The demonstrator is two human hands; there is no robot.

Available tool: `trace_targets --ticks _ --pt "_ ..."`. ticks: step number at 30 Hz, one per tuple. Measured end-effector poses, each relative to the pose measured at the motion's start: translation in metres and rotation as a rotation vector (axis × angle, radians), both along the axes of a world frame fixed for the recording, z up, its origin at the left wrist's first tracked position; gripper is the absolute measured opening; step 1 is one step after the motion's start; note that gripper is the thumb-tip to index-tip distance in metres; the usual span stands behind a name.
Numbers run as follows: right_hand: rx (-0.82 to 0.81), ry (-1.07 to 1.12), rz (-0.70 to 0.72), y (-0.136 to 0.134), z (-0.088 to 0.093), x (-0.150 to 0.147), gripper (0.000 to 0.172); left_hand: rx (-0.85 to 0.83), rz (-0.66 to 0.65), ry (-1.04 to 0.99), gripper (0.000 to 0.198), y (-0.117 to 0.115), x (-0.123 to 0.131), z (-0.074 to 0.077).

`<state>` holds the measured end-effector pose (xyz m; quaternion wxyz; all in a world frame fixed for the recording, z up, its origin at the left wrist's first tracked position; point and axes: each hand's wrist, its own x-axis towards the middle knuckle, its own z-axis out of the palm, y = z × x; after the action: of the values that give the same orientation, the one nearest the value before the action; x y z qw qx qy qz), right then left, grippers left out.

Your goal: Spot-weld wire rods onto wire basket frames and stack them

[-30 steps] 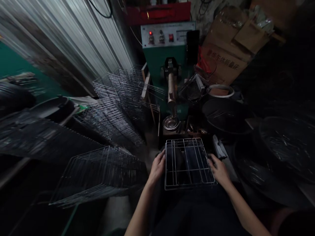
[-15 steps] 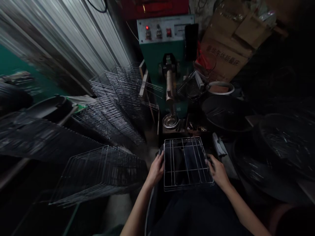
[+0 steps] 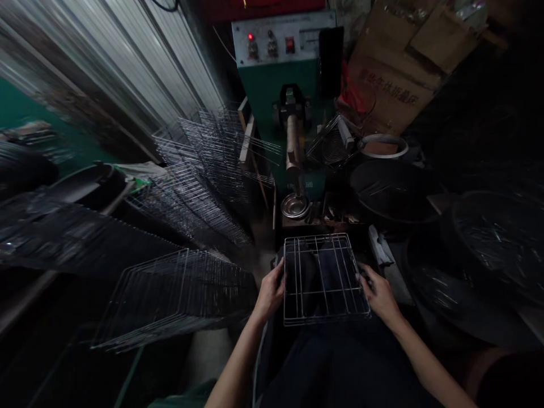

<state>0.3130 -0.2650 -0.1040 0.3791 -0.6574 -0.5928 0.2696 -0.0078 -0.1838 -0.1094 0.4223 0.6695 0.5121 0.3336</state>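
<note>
A rectangular wire rack [image 3: 325, 292] with a few crossbars is held level above my lap. My left hand [image 3: 272, 289] grips its left side, thumb along the wire. On the opposite side my right hand [image 3: 376, 289] is closed around the edge wires. Ahead of the rack stands a green machine [image 3: 261, 85] with a copper-coloured arm [image 3: 293, 141] pointing toward me. Beneath that arm sits a small round metal dish [image 3: 294, 205]. The undersides of my fingers are hidden behind the wires.
Stacks of wire frames [image 3: 199, 198] crowd the left, and another stack of wire racks [image 3: 170, 294] stands closer. On the right are dark round tubs [image 3: 393, 190], partly in shadow. A cardboard box [image 3: 391, 85] leans behind. A black phone-like slab [image 3: 331, 62] hangs by the control panel [image 3: 278, 42].
Both hands still hold the wire rack, almost in the same place. The view has shifted slightly, so the machine appears a little higher.
</note>
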Motion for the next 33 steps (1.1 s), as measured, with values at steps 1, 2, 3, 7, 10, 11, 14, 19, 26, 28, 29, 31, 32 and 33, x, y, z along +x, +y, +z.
trace_targets --ticks 1,2,3,7,10,11,14,19,26,28,29,31,32,33 --pt "-0.021 0.003 0.007 0.0 0.001 0.001 0.042 0.003 0.004 0.012 0.056 0.001 0.0 0.001" --pt "-0.036 0.002 0.015 0.001 0.002 0.002 0.042 0.0 0.008 0.025 0.057 0.003 0.0 0.001" --pt "-0.049 -0.001 0.023 0.001 0.004 0.003 0.042 -0.007 0.01 0.037 0.057 0.003 -0.001 0.0" --pt "-0.079 -0.007 0.028 0.002 0.007 0.005 0.042 -0.051 0.015 0.05 0.058 0.001 -0.001 -0.007" --pt "-0.092 0.017 0.017 0.0 0.001 0.005 0.042 -0.061 0.029 0.021 0.057 -0.004 -0.001 -0.016" --pt "-0.096 0.029 0.015 -0.001 -0.002 0.006 0.043 -0.06 0.032 0.018 0.057 -0.006 -0.001 -0.018" --pt "-0.1 0.103 0.027 -0.003 -0.011 0.012 0.046 -0.058 -0.02 0.048 0.06 -0.004 -0.008 -0.015" --pt "-0.269 0.253 0.284 -0.007 -0.004 0.042 0.066 -0.208 -0.419 0.146 0.084 0.016 -0.041 0.016" --pt "-0.352 0.131 0.475 -0.012 0.01 0.061 0.096 -0.237 -0.543 0.362 0.149 0.022 -0.041 0.022" --pt "-0.354 0.11 0.449 -0.013 0.005 0.059 0.098 -0.208 -0.548 0.388 0.145 0.018 -0.036 0.014" --pt "-0.363 0.113 0.435 -0.013 0.003 0.058 0.099 -0.199 -0.558 0.389 0.144 0.016 -0.035 0.011" --pt "-0.398 0.161 0.406 -0.015 0.0 0.056 0.099 -0.198 -0.587 0.385 0.143 0.017 -0.038 0.011" --pt "-0.415 0.206 0.396 -0.017 -0.001 0.055 0.098 -0.213 -0.602 0.39 0.142 0.019 -0.041 0.015" --pt "-0.426 0.252 0.39 -0.019 -0.001 0.054 0.097 -0.234 -0.61 0.403 0.139 0.023 -0.045 0.022"
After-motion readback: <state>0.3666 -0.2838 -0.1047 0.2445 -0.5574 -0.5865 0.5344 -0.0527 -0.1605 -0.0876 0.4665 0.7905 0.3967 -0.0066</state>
